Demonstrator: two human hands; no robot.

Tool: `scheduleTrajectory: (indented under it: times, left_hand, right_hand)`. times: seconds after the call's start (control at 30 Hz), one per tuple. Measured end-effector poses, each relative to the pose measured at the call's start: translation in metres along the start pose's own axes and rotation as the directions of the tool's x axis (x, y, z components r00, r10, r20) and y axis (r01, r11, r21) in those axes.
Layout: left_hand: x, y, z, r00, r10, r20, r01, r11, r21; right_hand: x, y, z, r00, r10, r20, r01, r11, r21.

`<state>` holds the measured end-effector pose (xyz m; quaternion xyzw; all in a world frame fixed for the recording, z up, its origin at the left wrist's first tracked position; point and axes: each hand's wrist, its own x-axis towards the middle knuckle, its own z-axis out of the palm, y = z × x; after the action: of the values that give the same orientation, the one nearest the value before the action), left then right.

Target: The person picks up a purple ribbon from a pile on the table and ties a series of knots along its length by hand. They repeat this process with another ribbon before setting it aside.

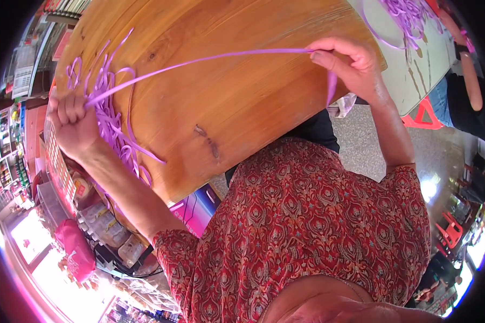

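Observation:
A narrow purple ribbon (210, 57) stretches across above the wooden table (210, 102), held at both sides. My left hand (76, 126) is closed in a fist round it at the left. On the right, my right hand (347, 62) pinches it between thumb and fingertips, and a short tail hangs below that hand. A loose pile of purple ribbon strips (110, 118) lies at the table's left side, just beside and partly behind my left hand and forearm.
At the upper right, a pale tabletop (415, 70) bears another heap of purple ribbon (407, 19). Another person's arm (471, 81) shows beyond it. A red plastic stool (423, 116) stands below. Packed shelves (24, 75) and a pink bag (76, 250) are on the left.

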<state>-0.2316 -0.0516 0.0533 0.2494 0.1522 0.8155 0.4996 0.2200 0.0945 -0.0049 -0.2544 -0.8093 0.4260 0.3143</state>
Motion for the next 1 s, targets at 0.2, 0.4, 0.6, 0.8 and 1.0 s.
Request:
scheduleTrajectory:
  times: [0.2,0.4,0.6,0.8,1.0]
  left_hand:
    - [-0.026,0.074,-0.067,0.950,0.172,-0.262,-0.128,0.976,0.176]
    - [-0.035,0.065,-0.056,0.967,0.113,-0.228,-0.076,0.983,0.165]
    - [-0.031,0.017,-0.019,0.954,0.127,-0.270,-0.006,0.913,0.408]
    - [-0.033,-0.026,0.010,0.983,0.027,-0.184,0.125,0.639,0.759]
    - [-0.041,-0.092,0.049,0.962,-0.008,-0.272,0.241,0.485,0.840]
  right_hand:
    - [-0.018,0.025,-0.047,0.998,0.065,-0.027,-0.067,0.994,-0.089]
    - [-0.029,0.044,-0.062,0.990,0.074,-0.117,-0.075,0.997,-0.005]
    - [-0.030,0.043,-0.033,0.984,0.101,-0.147,-0.119,0.986,-0.118]
    - [-0.031,0.023,-0.009,1.000,0.003,0.007,-0.001,0.965,-0.261]
    - [-0.034,0.013,0.019,0.975,-0.196,0.103,0.221,0.865,-0.450]
